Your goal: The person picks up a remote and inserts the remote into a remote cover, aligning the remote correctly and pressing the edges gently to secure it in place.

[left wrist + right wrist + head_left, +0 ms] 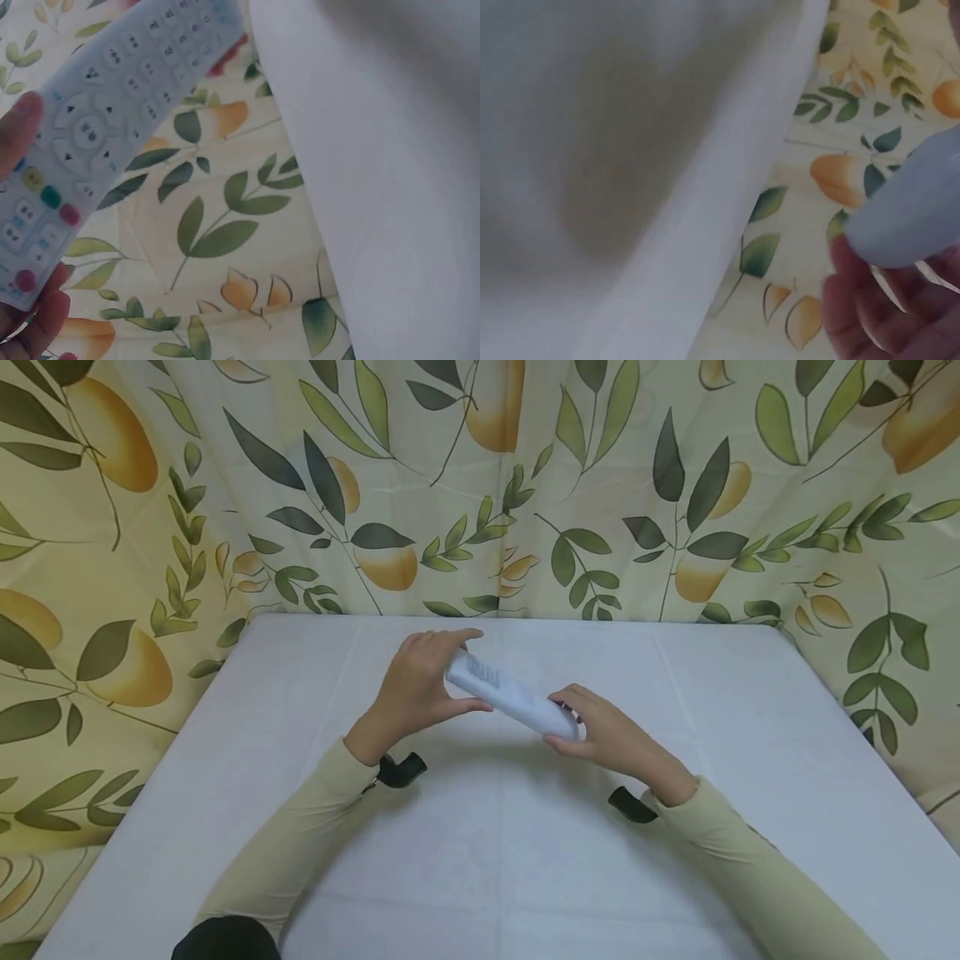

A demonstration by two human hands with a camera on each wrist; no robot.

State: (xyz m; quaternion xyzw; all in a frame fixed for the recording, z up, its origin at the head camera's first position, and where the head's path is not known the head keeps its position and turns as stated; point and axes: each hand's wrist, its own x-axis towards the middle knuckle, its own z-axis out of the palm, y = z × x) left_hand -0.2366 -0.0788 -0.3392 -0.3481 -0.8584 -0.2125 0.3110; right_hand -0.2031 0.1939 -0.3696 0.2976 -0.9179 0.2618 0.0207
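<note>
A white remote control [513, 697] is held up over the white table, tilted down toward the right. My left hand [420, 681] grips its upper left end, thumb below and fingers above. At the lower right end, my right hand [607, 731] holds it between thumb and fingers. The left wrist view shows the remote's button face [90, 131], with a ring of arrow keys and several coloured buttons. In the right wrist view, its smooth rounded end [915, 202] lies against the fingers [877, 307].
White cloth covers the table [480, 860]. A patterned curtain [465, 485] with leaves and orange fruit hangs behind and at both sides. Black wrist mounts [401, 770] stick out under the wrists. A dark rounded shape [225, 939] shows at the lower left.
</note>
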